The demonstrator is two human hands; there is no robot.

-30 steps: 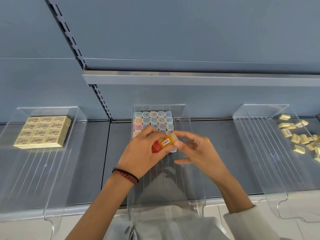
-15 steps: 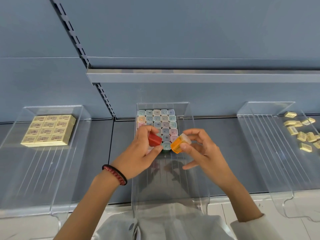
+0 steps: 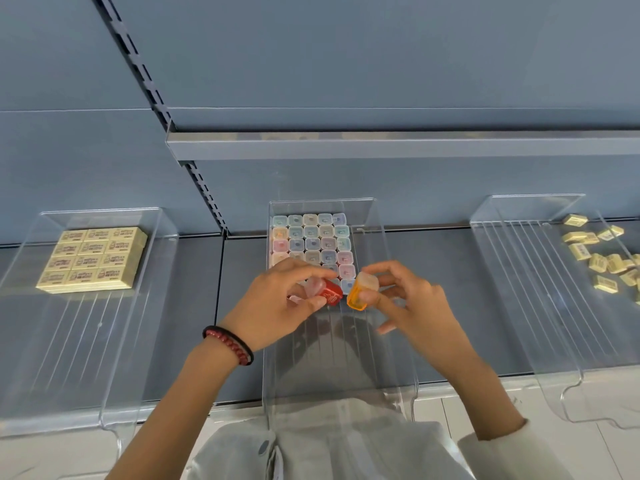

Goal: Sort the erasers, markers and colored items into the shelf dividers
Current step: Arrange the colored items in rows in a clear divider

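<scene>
Erasers (image 3: 91,259) sit stacked in my left divider (image 3: 166,230). Over the half-filled middle divider (image 3: 379,237), my left hand (image 3: 277,306) pinches a red item (image 3: 329,295), my right hand (image 3: 412,306) an orange item (image 3: 360,292). Loose erasers (image 3: 602,258) at the right remain unsorted, I judge.
</scene>
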